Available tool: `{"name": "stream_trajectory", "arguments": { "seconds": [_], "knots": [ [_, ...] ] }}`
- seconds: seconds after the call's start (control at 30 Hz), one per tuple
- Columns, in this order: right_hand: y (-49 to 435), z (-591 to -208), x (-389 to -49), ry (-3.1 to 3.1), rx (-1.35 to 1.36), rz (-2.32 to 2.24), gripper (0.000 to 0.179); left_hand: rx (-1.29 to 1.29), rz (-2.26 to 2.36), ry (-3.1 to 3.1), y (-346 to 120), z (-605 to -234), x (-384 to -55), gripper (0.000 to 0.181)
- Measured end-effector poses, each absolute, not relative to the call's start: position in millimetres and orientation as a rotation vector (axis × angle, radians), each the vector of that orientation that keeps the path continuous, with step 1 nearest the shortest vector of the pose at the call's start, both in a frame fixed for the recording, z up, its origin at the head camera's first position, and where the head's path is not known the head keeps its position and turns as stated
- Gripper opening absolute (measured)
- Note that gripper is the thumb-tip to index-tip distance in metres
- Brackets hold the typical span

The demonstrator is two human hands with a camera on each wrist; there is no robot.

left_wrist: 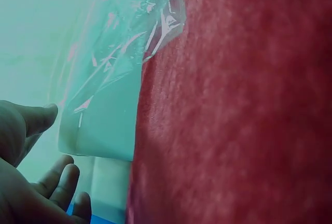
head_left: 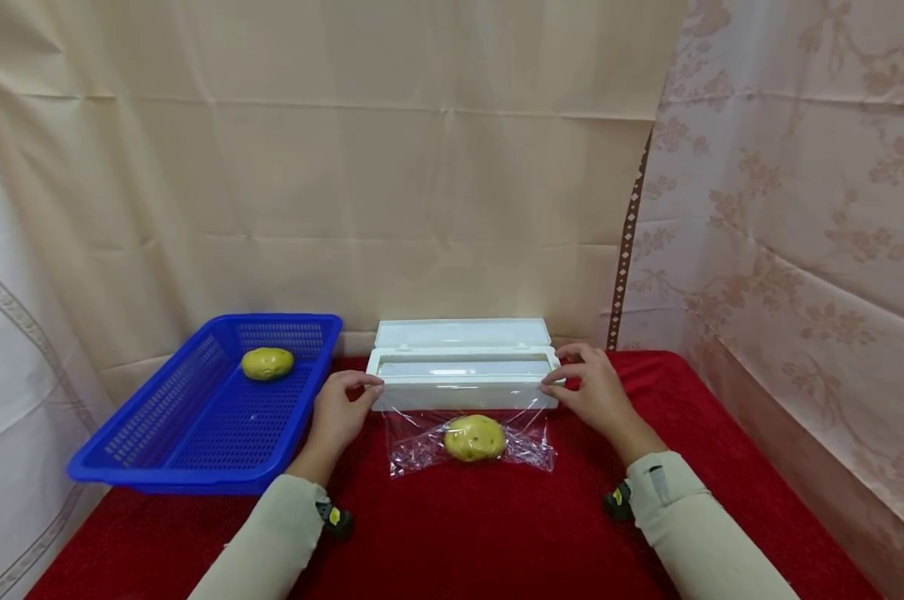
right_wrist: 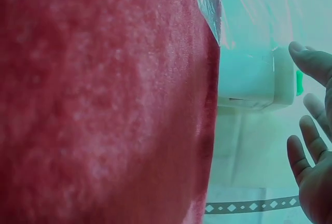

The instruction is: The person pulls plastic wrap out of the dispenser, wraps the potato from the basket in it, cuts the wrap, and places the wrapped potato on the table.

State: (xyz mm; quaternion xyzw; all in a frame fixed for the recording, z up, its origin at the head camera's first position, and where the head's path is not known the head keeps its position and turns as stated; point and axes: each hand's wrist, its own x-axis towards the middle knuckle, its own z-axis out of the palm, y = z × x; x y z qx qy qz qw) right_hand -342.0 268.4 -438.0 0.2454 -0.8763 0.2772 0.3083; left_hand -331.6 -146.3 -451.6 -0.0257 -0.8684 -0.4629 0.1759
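Note:
A yellow potato [head_left: 475, 438] lies on the red cloth with clear cling film [head_left: 414, 447] about it, crumpled on both sides. The film stretches back to the front of a white cling film dispenser [head_left: 462, 397], whose lid [head_left: 462, 333] stands raised. At the dispenser's left front corner, my left hand [head_left: 344, 410] pinches the film's edge between thumb and index finger. My right hand [head_left: 592, 393] does likewise at the right corner, its other fingers spread. In the left wrist view the thumb [left_wrist: 44, 117] is beside the dispenser's edge; the index fingertip is mostly hidden.
A blue plastic basket [head_left: 302, 417] stands on the left with another potato [head_left: 267, 364] inside. Red cloth [head_left: 466, 533] covers the table. Beige curtain [head_left: 347, 183] hangs behind the dispenser, and a flowered curtain [head_left: 811, 217] hangs on the right.

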Motion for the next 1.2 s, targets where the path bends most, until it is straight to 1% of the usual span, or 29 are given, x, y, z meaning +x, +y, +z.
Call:
{"name": "stream_trajectory", "arguments": {
  "seconds": [0.27,0.53,0.83,1.0,1.2],
  "knots": [
    [271,-431,-327,-2.367,0.647,0.706,0.015,-0.180,-1.290,-2.469,-152,-445,-321,0.014],
    [275,-426,-308,-2.504,0.636,0.710,0.014,-0.206,-1.380,-2.464,-156,-444,-301,0.013],
    [281,-432,-289,-2.496,0.739,0.673,0.020,-0.275,-1.414,-2.561,-165,-447,-279,0.007],
    [282,-434,-281,-2.589,0.755,0.684,0.021,-0.370,-1.339,-2.628,-170,-451,-271,0.009],
    [279,-439,-279,-2.644,0.845,0.625,0.019,-0.498,-1.033,-2.715,-169,-450,-262,0.015]
  ]
}}
